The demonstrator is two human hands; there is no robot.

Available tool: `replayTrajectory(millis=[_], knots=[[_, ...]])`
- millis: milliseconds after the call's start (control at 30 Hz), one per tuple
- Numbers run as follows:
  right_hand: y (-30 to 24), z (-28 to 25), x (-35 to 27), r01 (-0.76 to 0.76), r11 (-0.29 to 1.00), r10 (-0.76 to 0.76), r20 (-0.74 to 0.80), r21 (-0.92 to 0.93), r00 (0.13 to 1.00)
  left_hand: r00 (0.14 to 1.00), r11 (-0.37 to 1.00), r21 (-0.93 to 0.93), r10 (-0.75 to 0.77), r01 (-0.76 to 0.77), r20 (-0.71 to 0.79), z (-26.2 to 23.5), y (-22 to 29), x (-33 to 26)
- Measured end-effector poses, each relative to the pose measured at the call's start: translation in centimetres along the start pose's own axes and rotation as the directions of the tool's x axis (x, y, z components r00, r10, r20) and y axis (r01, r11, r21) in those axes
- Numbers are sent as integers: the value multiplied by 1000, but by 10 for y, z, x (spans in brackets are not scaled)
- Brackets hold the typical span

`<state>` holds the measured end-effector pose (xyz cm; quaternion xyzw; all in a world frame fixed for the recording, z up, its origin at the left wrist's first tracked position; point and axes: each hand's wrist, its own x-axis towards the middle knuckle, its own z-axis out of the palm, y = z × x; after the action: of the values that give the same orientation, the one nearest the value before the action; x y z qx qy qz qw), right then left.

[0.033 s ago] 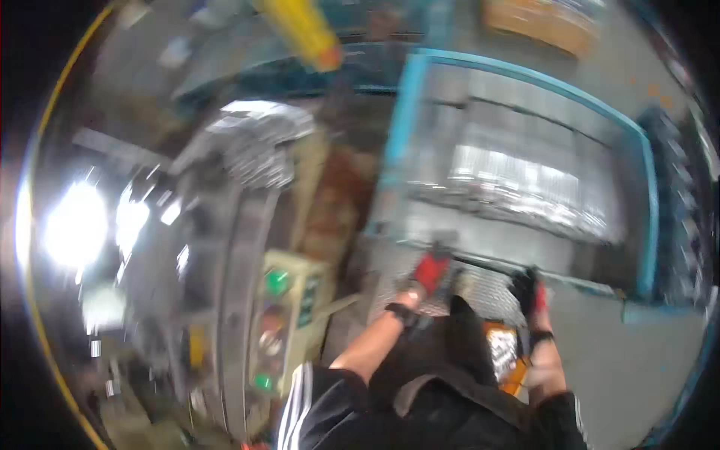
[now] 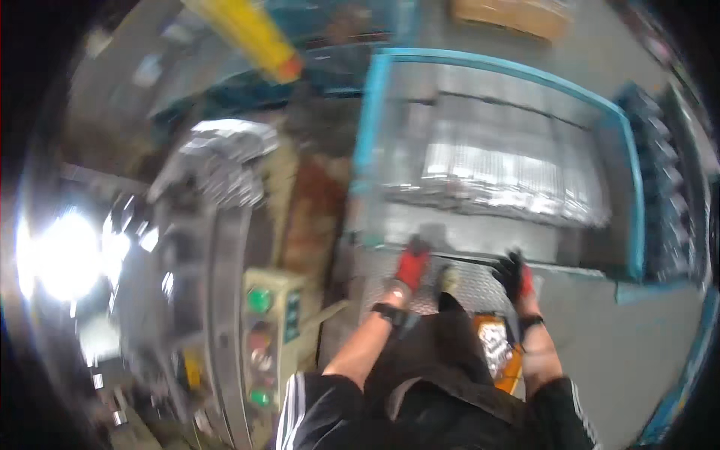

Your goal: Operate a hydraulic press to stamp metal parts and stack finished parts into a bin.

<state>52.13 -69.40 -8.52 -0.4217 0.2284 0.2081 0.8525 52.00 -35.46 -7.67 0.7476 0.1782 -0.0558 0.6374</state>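
Observation:
My left hand (image 2: 412, 264), in a red and black glove, hangs over the near edge of a blue-framed crate (image 2: 628, 187). Motion blurs its fingers, so their pose does not show, and nothing can be made out in them. To its right, my right hand (image 2: 515, 277) wears the same kind of glove. Its dark fingers are spread beside the crate's near edge, with nothing in them. Rows of long silvery metal parts (image 2: 510, 161) lie packed inside the crate, beyond both hands.
On the left, a machine carries a pale control box (image 2: 289, 300) with green buttons. An orange container (image 2: 513, 369) with small shiny bits sits by my legs, near a textured metal plate (image 2: 471, 294). Dark stacked items (image 2: 656, 187) stand right of the crate; a cardboard box (image 2: 517, 16) lies beyond.
The whole view has swung, so the crate and machine sit further left. Both hands stay near the crate's near edge. My right hand's fingers look more spread.

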Motion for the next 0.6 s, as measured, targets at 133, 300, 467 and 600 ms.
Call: replayTrajectory(millis=[133,300,467,600], knots=[[-40,53,85,-60,977,107,-225,205,968,980,995,-97,-2,-18,-200,48,-16,99],[12,38,162,-1,893,160,-315,449,935,978,966,-217,-168,138,-126,79,38,156],[22,72,200,65,775,15,-121,629,993,970,983,-111,-164,146,-179,76,12,232],[17,116,215,130,724,-62,-125,677,990,976,993,-101,-74,55,-203,93,34,285]])
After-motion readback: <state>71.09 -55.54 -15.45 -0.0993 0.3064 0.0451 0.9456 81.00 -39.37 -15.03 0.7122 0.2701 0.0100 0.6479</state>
